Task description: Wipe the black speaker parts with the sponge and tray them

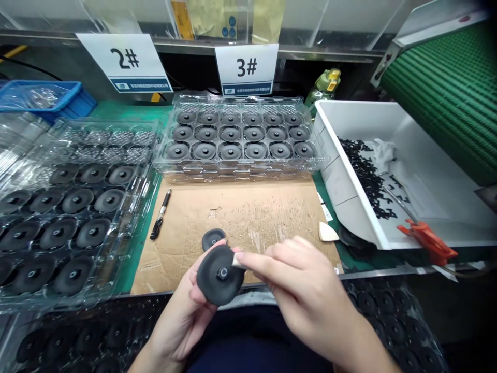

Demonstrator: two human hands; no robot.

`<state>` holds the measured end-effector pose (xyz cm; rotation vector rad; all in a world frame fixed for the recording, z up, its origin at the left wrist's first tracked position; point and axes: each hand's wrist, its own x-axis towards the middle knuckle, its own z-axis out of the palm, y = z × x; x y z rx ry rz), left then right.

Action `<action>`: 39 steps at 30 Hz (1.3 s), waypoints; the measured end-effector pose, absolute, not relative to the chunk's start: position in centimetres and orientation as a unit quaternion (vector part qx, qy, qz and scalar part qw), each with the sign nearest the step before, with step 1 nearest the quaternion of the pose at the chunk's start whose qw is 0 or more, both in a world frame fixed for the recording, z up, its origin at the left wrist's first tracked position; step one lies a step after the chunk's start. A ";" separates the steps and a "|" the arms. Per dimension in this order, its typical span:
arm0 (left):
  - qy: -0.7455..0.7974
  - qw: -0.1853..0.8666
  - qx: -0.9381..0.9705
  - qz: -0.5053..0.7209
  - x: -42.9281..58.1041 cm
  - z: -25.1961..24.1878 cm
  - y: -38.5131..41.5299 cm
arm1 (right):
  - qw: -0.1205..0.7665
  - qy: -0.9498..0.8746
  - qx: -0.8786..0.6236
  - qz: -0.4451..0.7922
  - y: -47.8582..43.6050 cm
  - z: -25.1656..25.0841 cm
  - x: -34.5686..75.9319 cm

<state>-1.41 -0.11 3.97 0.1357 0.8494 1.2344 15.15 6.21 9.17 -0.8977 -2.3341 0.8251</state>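
Observation:
In my left hand [190, 305] is a round black dished part [215, 282] with a small raised hub at its middle, tilted toward me. My right hand [298, 285] pinches a small white piece [237, 260] and presses it to the part's upper right rim. Much of the white piece is hidden by my fingers. Just beyond, a second black disc [212, 237] lies on the cardboard sheet [240, 207]. A cream-coloured wedge [328, 232] rests at the sheet's right edge.
Clear trays [233, 166] of black discs stand behind the cardboard, with another tray [128, 202] at left. A pen [161, 215] lies on the cardboard's left side. At right, a white bin [349, 207] holds small black pieces, and an orange-handled tool [429, 241] rests across its rim.

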 end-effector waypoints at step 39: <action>0.301 0.770 0.050 0.560 -2.0 3.9 0.3 | 0.331 -0.585 -0.480 0.564 5.4 5.1 16.8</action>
